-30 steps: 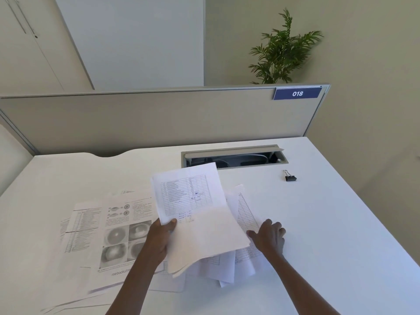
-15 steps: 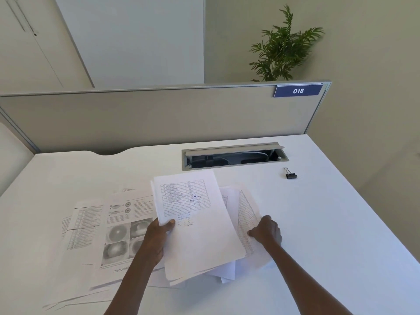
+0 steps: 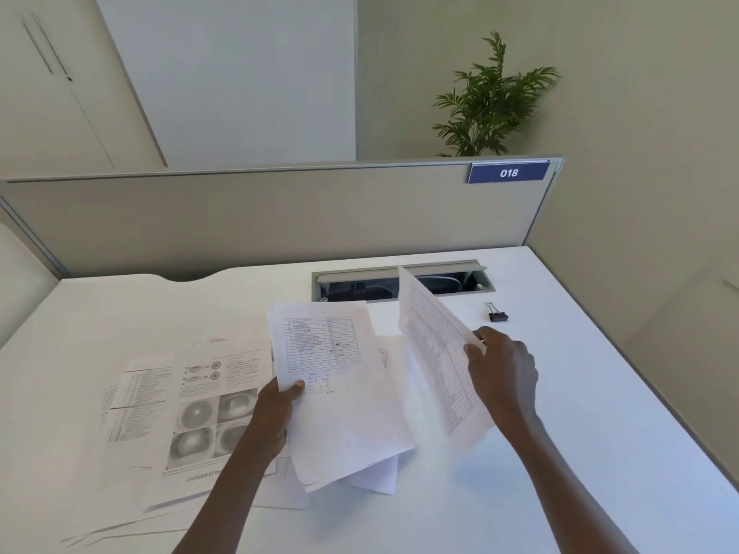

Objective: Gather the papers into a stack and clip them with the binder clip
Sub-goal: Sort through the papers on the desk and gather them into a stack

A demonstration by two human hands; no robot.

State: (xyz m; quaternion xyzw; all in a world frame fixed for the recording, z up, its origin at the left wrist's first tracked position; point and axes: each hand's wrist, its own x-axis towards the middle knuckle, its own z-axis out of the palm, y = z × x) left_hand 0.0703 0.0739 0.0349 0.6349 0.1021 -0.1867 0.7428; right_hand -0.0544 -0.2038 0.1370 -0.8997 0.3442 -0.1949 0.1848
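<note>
My left hand (image 3: 276,409) grips a small stack of printed sheets (image 3: 340,397) by its left edge, held just above the white desk (image 3: 600,433). My right hand (image 3: 502,373) pinches a single sheet with a table (image 3: 436,353) by its right edge, lifted and tilted up on edge beside the stack. More loose papers (image 3: 192,401) with round grey pictures lie spread flat at the left. A couple of sheets (image 3: 376,477) lie under the held stack. The black binder clip (image 3: 497,314) lies on the desk, beyond my right hand.
An open cable tray (image 3: 448,279) is cut into the desk's back. A beige partition (image 3: 280,217) with a blue "018" tag (image 3: 508,172) closes the far side. The desk's right edge runs close to the clip. A plant (image 3: 490,101) stands behind.
My right hand has taken a table sheet off the desk and raised it on edge toward the stack. The left hand keeps holding its stack, slightly lower.
</note>
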